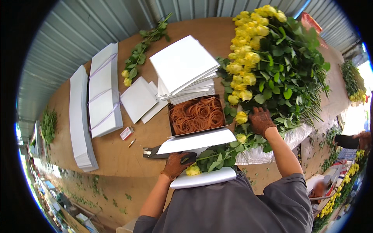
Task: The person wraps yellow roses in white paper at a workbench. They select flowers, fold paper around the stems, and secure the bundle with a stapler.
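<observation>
Left hand (178, 165), brown-gloved, lower centre: fingers curled beside 1 yellow rose with green leaves (193, 169), head against white curved card sheet (208, 179); pinch on stem hidden, cannot tell. Right hand (262, 120), brown-gloved, right of centre: fingers spread at edge of large heap of yellow long-stemmed roses (248, 58). Handling advice: grasp stems, not petals; untangle leaves before pulling; keep heads level. Beyond, centre: black open box of orange-brown rubber bands (197, 115); above, stacked white square cards (184, 64).

Head-worn fisheye | faces down | near, above the table (120, 161)
</observation>
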{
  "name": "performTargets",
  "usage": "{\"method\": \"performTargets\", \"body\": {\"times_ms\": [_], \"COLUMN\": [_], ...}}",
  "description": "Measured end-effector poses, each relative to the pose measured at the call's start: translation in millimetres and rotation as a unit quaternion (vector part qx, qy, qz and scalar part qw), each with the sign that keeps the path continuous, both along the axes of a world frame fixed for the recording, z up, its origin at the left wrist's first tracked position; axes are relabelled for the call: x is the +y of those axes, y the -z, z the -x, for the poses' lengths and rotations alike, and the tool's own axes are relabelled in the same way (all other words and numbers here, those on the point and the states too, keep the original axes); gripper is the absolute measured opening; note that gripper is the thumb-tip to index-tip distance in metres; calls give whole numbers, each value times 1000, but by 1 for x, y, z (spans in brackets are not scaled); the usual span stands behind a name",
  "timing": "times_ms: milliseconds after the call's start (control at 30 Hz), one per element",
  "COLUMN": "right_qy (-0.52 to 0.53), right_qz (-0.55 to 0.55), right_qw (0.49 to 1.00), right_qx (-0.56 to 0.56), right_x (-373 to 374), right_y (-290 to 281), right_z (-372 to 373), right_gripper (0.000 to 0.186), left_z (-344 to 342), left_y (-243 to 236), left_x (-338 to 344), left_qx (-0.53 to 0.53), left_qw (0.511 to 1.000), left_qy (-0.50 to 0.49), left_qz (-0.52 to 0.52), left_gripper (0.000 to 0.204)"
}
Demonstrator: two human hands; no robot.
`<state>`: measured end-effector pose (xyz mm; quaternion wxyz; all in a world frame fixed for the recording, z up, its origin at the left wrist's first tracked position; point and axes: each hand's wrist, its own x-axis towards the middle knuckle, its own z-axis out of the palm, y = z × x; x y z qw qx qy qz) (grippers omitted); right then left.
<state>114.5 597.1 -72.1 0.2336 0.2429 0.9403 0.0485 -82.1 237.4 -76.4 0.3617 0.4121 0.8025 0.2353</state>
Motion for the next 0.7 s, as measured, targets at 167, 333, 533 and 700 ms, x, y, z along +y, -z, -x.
{"method": "performTargets", "body": {"times_ms": [167, 333, 533, 700], "right_qy": [116, 140, 120, 37], "right_qz": [137, -49, -143, 84], "right_qw": [964, 862, 941, 903], "right_qx": [196, 485, 282, 419], "right_x": [30, 69, 99, 102], "right_y": [-33, -96, -98, -107], "right_z": [6, 42, 76, 13], "right_gripper": [34, 33, 34, 31], "left_z": [1, 2, 3, 7], "left_y": [-1, -3, 25, 27], "left_x": [-1, 2, -3, 0], "left_qx": [-10, -31, 62, 25], "left_qw": [1000, 999, 990, 992], "left_qy": [6, 7, 37, 42], "left_qz": [-26, -39, -121, -112], "left_gripper": [43, 40, 34, 49]}}
